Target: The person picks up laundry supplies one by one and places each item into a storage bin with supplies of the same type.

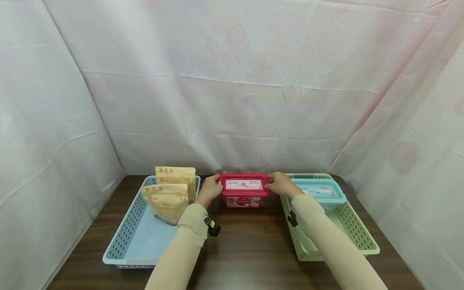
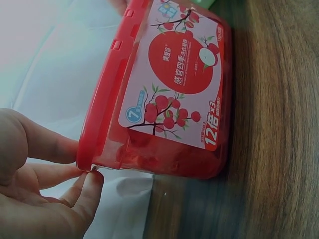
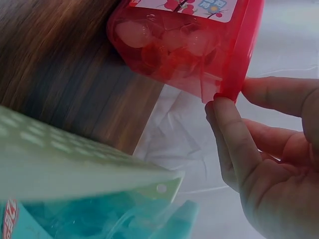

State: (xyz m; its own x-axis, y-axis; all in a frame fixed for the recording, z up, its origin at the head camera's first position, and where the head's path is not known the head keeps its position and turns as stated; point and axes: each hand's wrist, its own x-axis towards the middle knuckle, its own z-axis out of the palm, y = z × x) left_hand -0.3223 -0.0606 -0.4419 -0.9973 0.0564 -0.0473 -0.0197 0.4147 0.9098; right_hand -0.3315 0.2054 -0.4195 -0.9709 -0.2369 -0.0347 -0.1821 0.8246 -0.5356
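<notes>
A red laundry-pod box [image 1: 243, 190] with a fruit-printed label stands at the back middle of the dark wooden table. My left hand [image 1: 210, 188] pinches the lid's left end; in the left wrist view the left hand [image 2: 45, 184] has its thumb and fingers on either side of the lid rim. At the opposite end my right hand [image 1: 283, 184] grips the lid rim. The right wrist view shows that right hand [image 3: 271, 144] pinching the lid edge, with pale pods visible through the translucent red wall of the box [image 3: 174, 50].
Left of the box is a blue basket [image 1: 125, 233] with two yellow pouches [image 1: 168, 201] standing in it. On the right, a green basket [image 1: 357, 225] holds a light-blue lidded box [image 1: 322, 191] at its back. White cloth [image 1: 232, 100] hangs behind the table [image 1: 250, 249].
</notes>
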